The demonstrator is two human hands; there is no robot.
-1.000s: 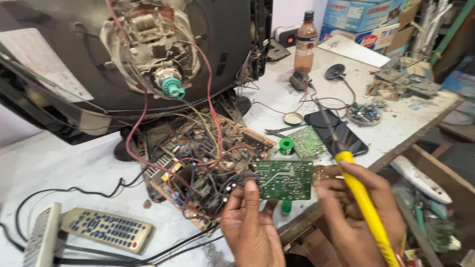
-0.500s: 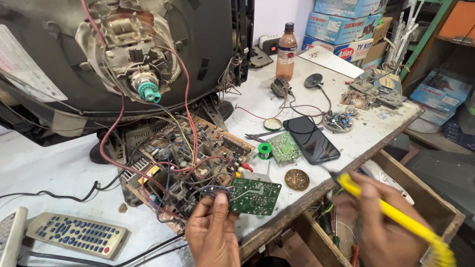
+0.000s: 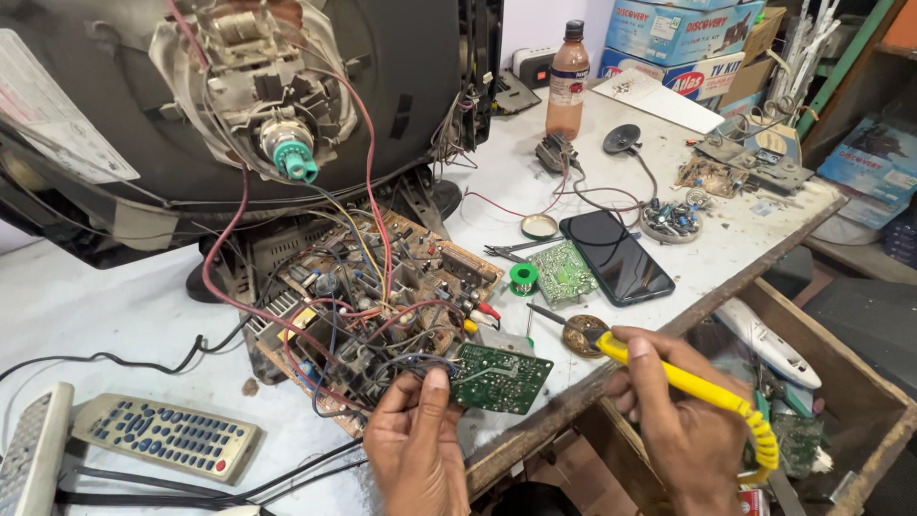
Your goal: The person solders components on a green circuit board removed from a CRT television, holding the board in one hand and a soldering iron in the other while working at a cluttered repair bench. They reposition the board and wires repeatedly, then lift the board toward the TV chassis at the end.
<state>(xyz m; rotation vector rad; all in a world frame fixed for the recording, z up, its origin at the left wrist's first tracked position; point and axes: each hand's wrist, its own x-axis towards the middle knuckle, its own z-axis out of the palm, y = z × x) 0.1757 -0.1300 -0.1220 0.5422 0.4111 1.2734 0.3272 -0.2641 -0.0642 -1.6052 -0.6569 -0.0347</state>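
My left hand (image 3: pixel 415 440) pinches the left edge of a small green circuit board (image 3: pixel 503 377), held flat over the bench's front edge and wired to a larger brown board (image 3: pixel 373 306) crowded with parts and coloured wires. My right hand (image 3: pixel 683 420) grips a yellow-handled soldering iron (image 3: pixel 669 377). Its metal tip (image 3: pixel 546 315) points left, just above and to the right of the green board, close to a round brown tin (image 3: pixel 583 336). Behind the boards stands an opened picture-tube television (image 3: pixel 258 105).
On the white bench lie a black phone (image 3: pixel 616 256), another small green board (image 3: pixel 564 272), a green solder spool (image 3: pixel 522 277), pliers, a brown bottle (image 3: pixel 567 81), and two remote controls (image 3: pixel 167 435). Boxes stack at the back right. A wooden drawer (image 3: pixel 812 382) of clutter is open at right.
My right hand has brought the soldering iron back up and left from beyond the bench edge towards the green board. My left hand still holds that board. The view shifted slightly.
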